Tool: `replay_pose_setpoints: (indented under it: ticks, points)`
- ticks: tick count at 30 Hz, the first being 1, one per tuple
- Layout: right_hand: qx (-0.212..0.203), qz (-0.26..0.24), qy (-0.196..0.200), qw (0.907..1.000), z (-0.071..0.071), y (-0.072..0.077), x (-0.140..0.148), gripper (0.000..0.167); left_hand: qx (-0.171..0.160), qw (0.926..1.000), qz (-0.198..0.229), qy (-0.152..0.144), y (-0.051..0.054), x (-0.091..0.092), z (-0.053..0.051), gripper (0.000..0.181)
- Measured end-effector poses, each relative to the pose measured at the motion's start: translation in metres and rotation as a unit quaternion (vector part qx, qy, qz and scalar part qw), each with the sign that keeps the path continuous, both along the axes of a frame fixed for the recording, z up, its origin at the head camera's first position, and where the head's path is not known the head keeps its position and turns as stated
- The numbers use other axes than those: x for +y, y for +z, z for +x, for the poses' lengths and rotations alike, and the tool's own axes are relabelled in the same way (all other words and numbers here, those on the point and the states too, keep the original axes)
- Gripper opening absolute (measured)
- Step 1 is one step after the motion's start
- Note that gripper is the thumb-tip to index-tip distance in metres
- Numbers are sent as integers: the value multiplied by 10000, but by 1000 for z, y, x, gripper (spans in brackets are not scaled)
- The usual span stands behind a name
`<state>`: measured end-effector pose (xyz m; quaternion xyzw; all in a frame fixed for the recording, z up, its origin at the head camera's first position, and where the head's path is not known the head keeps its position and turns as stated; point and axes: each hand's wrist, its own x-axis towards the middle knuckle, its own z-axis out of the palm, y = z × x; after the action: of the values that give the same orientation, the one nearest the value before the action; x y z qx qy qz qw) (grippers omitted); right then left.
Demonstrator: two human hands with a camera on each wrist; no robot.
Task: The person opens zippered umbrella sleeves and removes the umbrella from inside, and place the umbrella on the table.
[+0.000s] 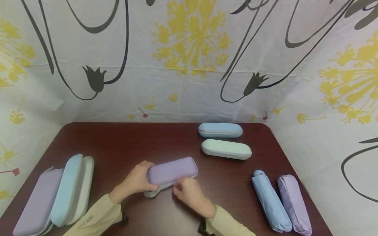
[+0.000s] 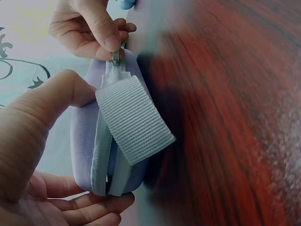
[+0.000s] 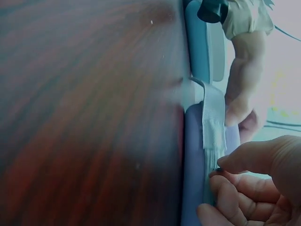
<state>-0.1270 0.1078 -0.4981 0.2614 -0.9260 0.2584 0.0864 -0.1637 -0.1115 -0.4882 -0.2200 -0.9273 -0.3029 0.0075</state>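
Observation:
A purple zip case point(image 1: 174, 170) lies at a slant on the dark table, in the middle of the head view. My left hand point(image 1: 137, 179) grips its left end, thumb on the near side. From the near zip side, my right hand point(image 1: 191, 195) pinches the small metal zipper pull point(image 2: 115, 56) between thumb and index finger. A pale ribbed strap point(image 2: 134, 120) hangs loose over the zip at the left end. Below the pull, the zip edges point(image 2: 99, 162) stand parted, with a dark gap between them. The inside of the case is hidden.
At the back right lie a blue case point(image 1: 220, 129) and a mint case point(image 1: 226, 149). A folded blue umbrella point(image 1: 271, 202) and a folded lilac umbrella point(image 1: 294, 205) lie front right. Another purple case point(image 1: 39, 205), a light-blue case point(image 1: 66, 193) and a pale grey-green case point(image 1: 85, 190) sit together at left.

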Motion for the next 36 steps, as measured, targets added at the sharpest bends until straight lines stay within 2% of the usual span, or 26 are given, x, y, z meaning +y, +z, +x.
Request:
replay_pose_setpoints:
  ticks: [10, 14, 17, 19, 21, 23, 25, 27, 30, 33, 36]
  points:
    - [129, 40, 178, 9997, -1, 2, -8, 7, -20, 10000, -3, 37, 1, 0, 1, 66]
    - [-21, -342, 288, 9990, -7, 4, 0, 5, 3, 10000, 30, 39, -2, -1, 1, 66]
    - [328, -912, 217, 9951, -14, 7, 9, 10, 16, 10000, 66, 39, -5, -1, 2, 65]
    - [708, -1199, 41, 9902, -22, 7, 16, 17, 26, 9999, 105, 43, -6, -1, 2, 65]
    - [819, -1342, -226, 9873, -31, 6, 24, 27, -2, 9998, 176, 50, -6, -1, 3, 65]
    - [642, -1364, -359, 9879, -40, 3, 34, 38, 14, 9997, 238, 54, -5, -1, 4, 66]
    - [256, -1352, -270, 9901, -46, 2, 45, 48, 20, 9995, 304, 57, -4, -1, 5, 66]
    - [-85, -1353, 25, 9908, -50, 0, 54, 53, 57, 9993, 370, 24, -4, -2, 6, 66]
    - [-535, -1404, 571, 9870, -54, -1, 63, 58, 127, 9987, 497, -76, -4, -4, 5, 65]
    - [-749, -1352, 858, 9842, -56, -1, 67, 61, 187, 9976, 652, -133, -5, -8, 1, 64]
    - [-802, -1267, 962, 9840, -56, 0, 68, 64, 165, 9967, 796, -47, -7, -12, -4, 65]
